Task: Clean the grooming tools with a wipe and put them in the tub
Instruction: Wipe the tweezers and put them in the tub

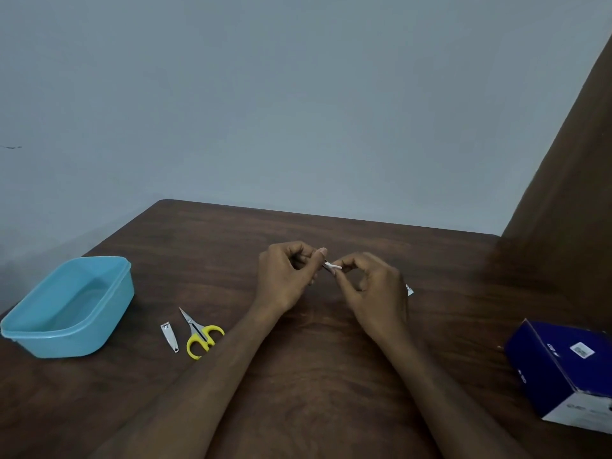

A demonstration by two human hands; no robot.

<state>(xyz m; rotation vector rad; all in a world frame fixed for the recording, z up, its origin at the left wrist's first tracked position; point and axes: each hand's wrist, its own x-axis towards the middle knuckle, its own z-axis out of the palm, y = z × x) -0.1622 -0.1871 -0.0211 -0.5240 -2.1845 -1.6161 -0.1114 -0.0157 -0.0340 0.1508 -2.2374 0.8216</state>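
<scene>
A small metal tool (326, 265) sits between the two hands above the middle of the table (331, 376), too slim and too covered to tell which kind it is. The left hand (284, 279) grips its near end with curled fingers, thumb on top. A small white wipe (334, 267) is folded around the tool's tip, and the right hand (374, 289) pinches that wipe between thumb and forefinger, the other fingers curled loosely behind.

Well to the left of the fingers lie yellow-handled scissors (200, 336), blades pointing away from the person, and just beside them a nail clipper (169, 337) (both flat on the wood, neither touched). Farther left stands the blue tub (33, 329).

Just past the right knuckles a white scrap (409, 289) peeks out. Well to the right of the hands rests a dark blue box (543, 359).
</scene>
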